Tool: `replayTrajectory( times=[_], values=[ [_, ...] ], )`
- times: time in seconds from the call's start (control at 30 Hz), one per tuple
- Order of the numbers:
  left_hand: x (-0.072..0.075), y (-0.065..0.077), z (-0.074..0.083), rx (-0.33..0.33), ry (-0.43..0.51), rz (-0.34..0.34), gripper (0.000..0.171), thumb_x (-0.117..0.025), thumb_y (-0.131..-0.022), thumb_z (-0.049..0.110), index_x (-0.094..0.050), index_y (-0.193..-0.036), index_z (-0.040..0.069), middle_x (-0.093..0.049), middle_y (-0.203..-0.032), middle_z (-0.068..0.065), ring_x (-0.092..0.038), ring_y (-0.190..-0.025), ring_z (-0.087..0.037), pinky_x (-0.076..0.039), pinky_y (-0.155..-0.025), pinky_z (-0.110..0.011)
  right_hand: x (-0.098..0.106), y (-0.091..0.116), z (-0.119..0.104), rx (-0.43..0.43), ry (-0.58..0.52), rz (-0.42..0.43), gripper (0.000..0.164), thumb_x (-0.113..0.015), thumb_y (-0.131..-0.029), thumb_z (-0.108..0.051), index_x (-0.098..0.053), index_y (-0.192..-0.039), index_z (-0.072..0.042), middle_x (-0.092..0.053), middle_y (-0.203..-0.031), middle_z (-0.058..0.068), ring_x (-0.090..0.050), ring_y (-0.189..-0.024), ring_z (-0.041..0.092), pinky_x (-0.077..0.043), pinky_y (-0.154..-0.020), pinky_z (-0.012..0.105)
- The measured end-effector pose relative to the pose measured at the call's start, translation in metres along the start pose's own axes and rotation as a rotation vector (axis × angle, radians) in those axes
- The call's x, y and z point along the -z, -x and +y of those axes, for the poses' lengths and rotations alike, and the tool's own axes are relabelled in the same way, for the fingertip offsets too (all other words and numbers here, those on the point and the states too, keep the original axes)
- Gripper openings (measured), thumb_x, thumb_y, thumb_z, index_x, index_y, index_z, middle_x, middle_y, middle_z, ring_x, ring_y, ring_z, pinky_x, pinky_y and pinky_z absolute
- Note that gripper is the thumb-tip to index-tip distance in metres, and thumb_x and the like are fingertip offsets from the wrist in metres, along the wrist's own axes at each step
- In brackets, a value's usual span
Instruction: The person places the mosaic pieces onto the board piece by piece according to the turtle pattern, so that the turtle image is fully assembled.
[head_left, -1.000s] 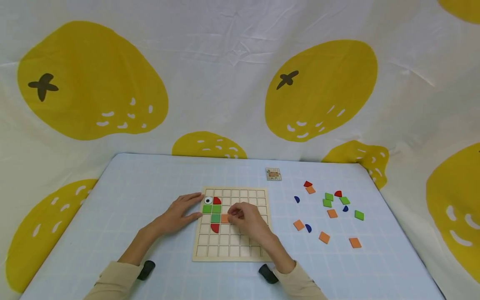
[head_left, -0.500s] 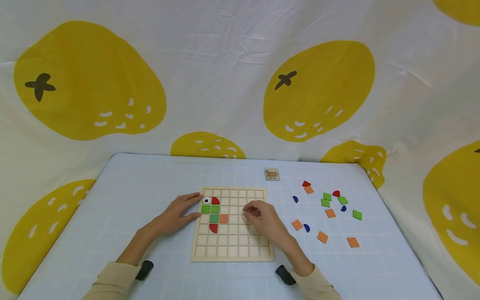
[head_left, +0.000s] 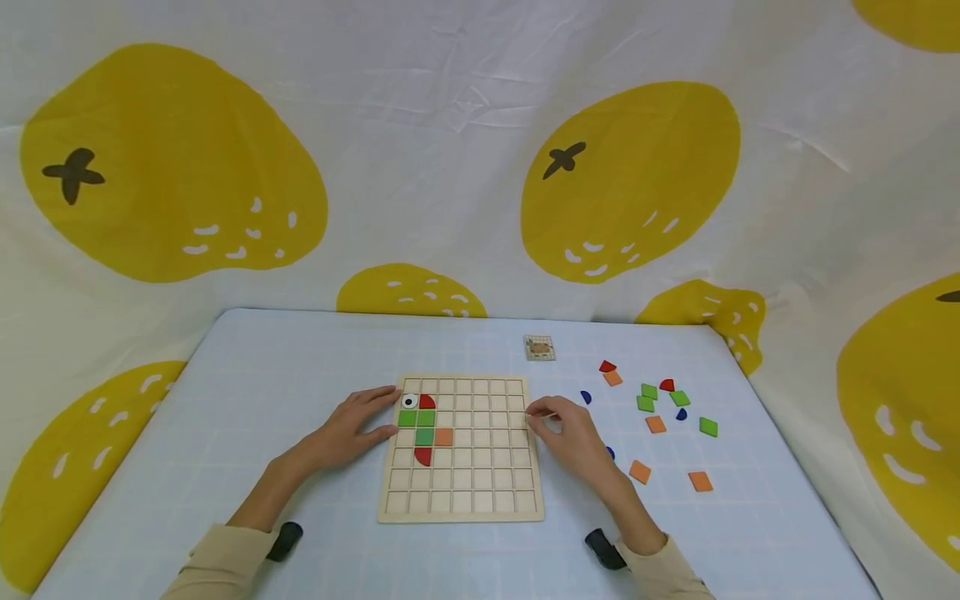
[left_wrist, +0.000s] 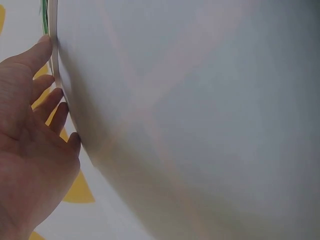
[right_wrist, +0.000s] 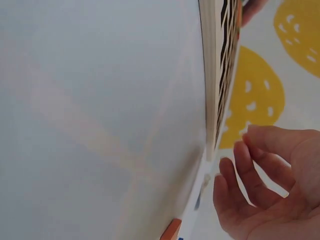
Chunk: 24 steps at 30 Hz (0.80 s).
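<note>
A wooden grid board [head_left: 483, 502] lies on the table. Tiles fill part of its upper left: a white eye tile [head_left: 409, 401], a red quarter-circle [head_left: 427, 402], green squares [head_left: 407, 418], an orange square [head_left: 443, 437] and a lower red quarter-circle [head_left: 423, 457]. My left hand [head_left: 347, 429] rests its fingertips along the board's left edge, fingers relaxed, as the left wrist view confirms. Over the right edge hovers my right hand [head_left: 572, 437], fingers loosely bent. In the right wrist view nothing shows between its thumb and fingers.
Loose tiles lie scattered right of the board, among them orange squares [head_left: 701, 482], green squares [head_left: 708, 427], blue half-circles [head_left: 681, 414] and red quarter-circles [head_left: 667, 385]. A small pattern card [head_left: 539, 347] lies behind the board. A patterned cloth [head_left: 420, 167] hangs behind the table.
My right hand has let go of the orange square in the grid and moved right to the board's right edge. My left hand stays at the left edge.
</note>
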<state>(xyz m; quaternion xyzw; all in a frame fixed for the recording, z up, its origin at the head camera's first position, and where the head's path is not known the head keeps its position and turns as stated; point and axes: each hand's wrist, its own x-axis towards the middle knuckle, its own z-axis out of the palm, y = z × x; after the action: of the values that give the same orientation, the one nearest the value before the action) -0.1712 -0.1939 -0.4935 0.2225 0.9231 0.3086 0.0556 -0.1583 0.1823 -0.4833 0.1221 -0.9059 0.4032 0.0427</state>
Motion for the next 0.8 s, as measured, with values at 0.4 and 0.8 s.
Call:
replayTrajectory(
  times=[0.4, 0.8],
  values=[
    [-0.002, -0.001, -0.007, -0.010, 0.000, 0.002, 0.063, -0.068, -0.101, 0.030, -0.046, -0.155, 0.006, -0.041, -0.159, -0.018, -0.033, -0.145, -0.044, -0.031, -0.113, -0.067, 0.025, 0.018, 0.019, -0.125, 0.093, 0.010, 0.026, -0.077, -0.092, -0.008, -0.071, -0.118, -0.007, -0.070, -0.115, 0.007, -0.064, -0.110, 0.026, -0.054, -0.097, 0.047],
    [-0.001, 0.000, -0.005, -0.006, -0.007, 0.007, 0.063, -0.069, -0.101, 0.030, -0.046, -0.155, 0.008, -0.041, -0.159, -0.017, -0.034, -0.145, -0.043, -0.033, -0.113, -0.066, 0.046, 0.034, 0.027, -0.216, 0.132, -0.047, 0.034, -0.077, -0.092, -0.005, -0.069, -0.124, -0.004, -0.068, -0.123, 0.012, -0.061, -0.105, 0.028, -0.056, -0.095, 0.044]
  ],
)
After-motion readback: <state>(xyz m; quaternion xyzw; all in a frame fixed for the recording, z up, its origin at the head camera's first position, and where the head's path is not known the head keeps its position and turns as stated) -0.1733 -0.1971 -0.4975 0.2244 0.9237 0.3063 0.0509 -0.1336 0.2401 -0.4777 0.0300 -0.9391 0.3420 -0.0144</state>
